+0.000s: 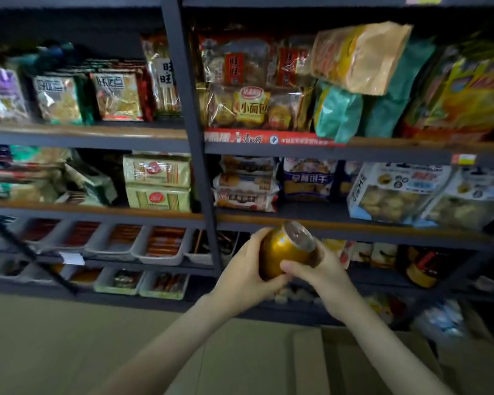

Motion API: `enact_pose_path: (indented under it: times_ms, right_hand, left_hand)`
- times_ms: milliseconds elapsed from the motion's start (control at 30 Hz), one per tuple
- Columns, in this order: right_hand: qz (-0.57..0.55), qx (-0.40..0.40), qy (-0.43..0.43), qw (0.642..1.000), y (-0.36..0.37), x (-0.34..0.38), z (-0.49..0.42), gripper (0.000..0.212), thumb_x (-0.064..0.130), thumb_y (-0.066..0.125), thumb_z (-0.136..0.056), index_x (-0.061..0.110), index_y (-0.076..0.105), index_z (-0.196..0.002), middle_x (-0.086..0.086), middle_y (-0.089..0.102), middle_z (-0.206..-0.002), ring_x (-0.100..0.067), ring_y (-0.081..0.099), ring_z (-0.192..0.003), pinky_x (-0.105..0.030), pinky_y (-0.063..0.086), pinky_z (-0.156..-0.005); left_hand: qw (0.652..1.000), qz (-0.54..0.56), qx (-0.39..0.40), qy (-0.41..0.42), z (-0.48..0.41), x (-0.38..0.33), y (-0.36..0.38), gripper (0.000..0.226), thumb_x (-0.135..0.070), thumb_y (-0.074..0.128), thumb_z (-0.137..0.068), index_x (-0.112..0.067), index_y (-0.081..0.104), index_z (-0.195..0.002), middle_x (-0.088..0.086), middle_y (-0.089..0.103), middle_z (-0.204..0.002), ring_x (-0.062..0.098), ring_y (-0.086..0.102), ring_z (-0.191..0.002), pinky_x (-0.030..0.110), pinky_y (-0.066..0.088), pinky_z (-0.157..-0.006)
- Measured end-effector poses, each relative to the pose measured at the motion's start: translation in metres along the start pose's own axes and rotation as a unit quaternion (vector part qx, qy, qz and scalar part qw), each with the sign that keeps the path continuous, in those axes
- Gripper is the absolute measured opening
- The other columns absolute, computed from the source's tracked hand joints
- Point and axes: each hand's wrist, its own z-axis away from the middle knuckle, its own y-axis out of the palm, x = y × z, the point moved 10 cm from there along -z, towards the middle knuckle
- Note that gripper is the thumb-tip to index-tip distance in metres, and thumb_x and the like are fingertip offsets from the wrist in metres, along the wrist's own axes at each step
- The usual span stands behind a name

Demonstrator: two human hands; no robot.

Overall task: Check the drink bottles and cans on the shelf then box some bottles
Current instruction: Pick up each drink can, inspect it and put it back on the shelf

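A gold drink can (283, 253) is held just right of the dark shelf upright (196, 155), level with its lower boards. The can is tilted, its silver top turned up and away, probably so that the end and label can be checked. The left hand (246, 270) is curled round one side and the right hand (318, 276) is wrapped round the other, thumb pressed on the body. Snack packets (248, 106) are stacked on both sides of the upright.

Gold can (283, 252) (silver top tilted away) gripped by both hands before the shelf (325, 223).
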Motion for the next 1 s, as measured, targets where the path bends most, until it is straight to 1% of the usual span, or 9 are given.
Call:
enact_pose_path:
  times_ms: [67,167,267,400,500,567,700,867,1000]
  right_hand:
    - [-0.214,-0.031,0.113,0.970,0.010,-0.030,0.010,0.034,0.025,0.068,-0.074,0.018,0.065,-0.107,-0.004,0.075,-0.098,-0.024,0.070,-0.094,-0.036,0.058,-0.074]
    - [-0.416,-0.042,0.242,0.876,0.042,-0.059,0.025,0.042,0.034,0.062,-0.083,0.004,0.064,-0.112,-0.018,0.071,-0.106,-0.029,0.072,-0.087,-0.035,0.060,-0.061]
    - [-0.458,-0.030,0.319,0.829,0.072,-0.078,0.032,0.049,0.038,0.069,-0.079,0.000,0.066,-0.110,-0.016,0.072,-0.103,-0.025,0.072,-0.077,-0.030,0.060,-0.058]
    - [-0.472,0.000,0.346,0.811,0.096,-0.094,0.035,0.060,0.047,0.069,-0.080,0.004,0.065,-0.121,-0.013,0.070,-0.112,-0.025,0.069,-0.090,-0.033,0.060,-0.063]
    - [-0.478,0.060,0.317,0.817,0.108,-0.089,0.035,0.071,0.053,0.064,-0.083,0.000,0.055,-0.130,-0.023,0.060,-0.128,-0.034,0.062,-0.115,-0.046,0.054,-0.091]
    - [-0.485,0.089,0.277,0.825,0.109,-0.080,0.031,0.080,0.046,0.079,-0.073,0.004,0.049,-0.135,-0.026,0.055,-0.132,-0.038,0.056,-0.122,-0.052,0.045,-0.100]
    - [-0.445,0.113,0.176,0.871,0.096,-0.066,0.019,0.099,0.026,0.095,-0.054,0.008,0.046,-0.138,-0.022,0.057,-0.132,-0.033,0.057,-0.122,-0.043,0.050,-0.099]
    - [-0.305,0.070,0.108,0.944,0.077,-0.055,0.014,0.096,0.027,0.093,-0.055,0.012,0.045,-0.136,-0.014,0.062,-0.128,-0.028,0.060,-0.119,-0.031,0.054,-0.088]
    - [-0.198,0.006,0.060,0.978,0.053,-0.041,0.010,0.073,0.024,0.085,-0.068,0.020,0.049,-0.132,-0.009,0.064,-0.124,-0.025,0.061,-0.115,-0.040,0.050,-0.098]
  left_hand:
    - [0.999,0.040,0.006,-0.022,0.018,0.004,0.000,0.080,-0.034,0.079,-0.078,-0.046,0.020,-0.131,-0.023,0.037,-0.132,-0.010,0.044,-0.119,0.007,0.042,-0.090]
    - [0.999,0.027,0.010,-0.033,0.036,0.007,-0.005,0.084,-0.032,0.078,-0.079,-0.047,0.018,-0.136,-0.021,0.034,-0.140,-0.009,0.035,-0.130,0.009,0.037,-0.100]
    - [0.999,-0.018,-0.012,-0.038,0.040,0.007,-0.024,0.075,-0.027,0.077,-0.080,-0.030,0.032,-0.140,-0.015,0.039,-0.137,-0.006,0.037,-0.126,0.003,0.031,-0.096]
    - [0.994,-0.034,-0.042,-0.092,0.049,0.016,-0.042,0.069,-0.034,0.081,-0.072,-0.025,0.043,-0.129,-0.013,0.054,-0.125,0.004,0.054,-0.112,0.021,0.047,-0.090]
    - [0.981,0.043,-0.100,-0.163,0.054,0.030,-0.056,0.058,-0.037,0.083,-0.070,-0.025,0.047,-0.115,-0.013,0.061,-0.106,0.001,0.060,-0.095,0.019,0.051,-0.077]
    - [0.947,0.165,-0.132,-0.241,0.059,0.046,-0.057,0.048,-0.041,0.080,-0.074,-0.024,0.050,-0.107,-0.006,0.062,-0.101,0.003,0.062,-0.088,0.022,0.054,-0.074]
    - [0.860,0.367,-0.102,-0.340,0.065,0.064,-0.029,0.048,-0.048,0.069,-0.083,-0.019,0.053,-0.117,0.012,0.063,-0.116,0.021,0.069,-0.095,0.044,0.058,-0.084]
    - [0.772,0.496,-0.066,-0.393,0.067,0.060,-0.007,0.039,-0.048,0.058,-0.091,-0.016,0.055,-0.112,0.019,0.065,-0.110,0.025,0.072,-0.086,0.031,0.060,-0.074]
    - [0.748,0.502,-0.001,-0.435,0.065,0.052,0.012,0.058,-0.060,0.046,-0.091,-0.006,0.063,-0.105,0.016,0.068,-0.080,0.020,0.069,-0.066,0.025,0.057,-0.057]
